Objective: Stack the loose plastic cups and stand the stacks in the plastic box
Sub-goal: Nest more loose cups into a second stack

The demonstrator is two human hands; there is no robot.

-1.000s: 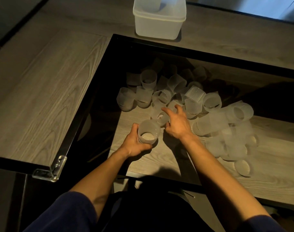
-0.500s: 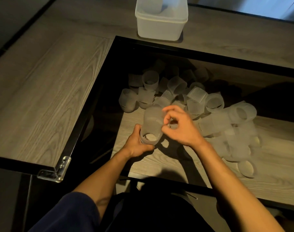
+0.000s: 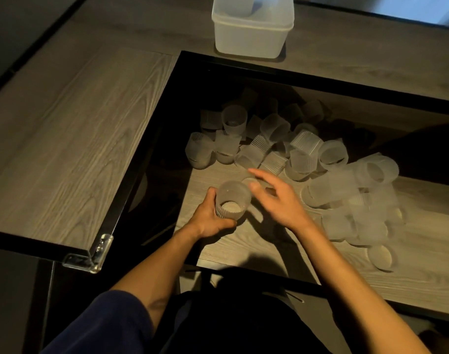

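My left hand (image 3: 210,218) grips a short stack of frosted ribbed plastic cups (image 3: 232,200), mouth up, over the lower wooden shelf. My right hand (image 3: 279,199) hovers just right of the stack with fingers spread and straight, reaching toward the pile and holding nothing. Several loose cups (image 3: 302,154) lie jumbled behind and to the right of my hands, some upright, some on their sides. The translucent plastic box (image 3: 251,38) stands on the far tabletop; a cup stack shows inside it at the back left.
The cups lie on a lower wooden shelf (image 3: 422,272) framed by a dark rim. A raised wooden tabletop (image 3: 65,149) runs along the left, with a clear corner guard (image 3: 90,256) at its near corner. The back of the recess is in deep shadow.
My right hand picked a cup from the pile, set it into the stack in my left hand, then let go and opened toward the pile. The stack stands taller.
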